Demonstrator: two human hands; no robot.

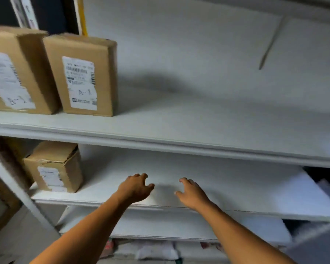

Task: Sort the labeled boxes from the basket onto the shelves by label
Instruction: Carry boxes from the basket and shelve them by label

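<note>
From the head view, I am seeing my left hand (135, 187) and right hand (191, 193) hovering released, gripping nothing, over the middle shelf (236, 187). An A-1 box (82, 77) is standing above; stiff, light cardboard, I judge, best gripped by its sides.

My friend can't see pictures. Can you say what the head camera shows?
Two empty hands, left hand and right hand, reach over the bare middle shelf. One cardboard box stands at that shelf's left end; two boxes marked A-1 stand on the upper shelf.
</note>
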